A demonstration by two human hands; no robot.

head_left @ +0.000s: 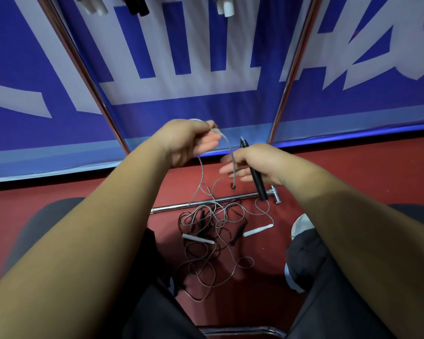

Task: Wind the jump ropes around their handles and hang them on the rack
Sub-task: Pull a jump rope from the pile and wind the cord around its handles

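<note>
my right hand (252,162) grips the black handles (258,178), their long axis running 11 to 5 o'clock, with my other fingers loosely spread. my left hand (189,143) pinches the clear cord (231,155) at 10 o'clock from the handles, near them. the cord drops between both hands to the tangled pile (211,231) on the red floor (340,172) at 6 o'clock. i judge the next wrap must cross that axis, with the left hand leading.
</note>
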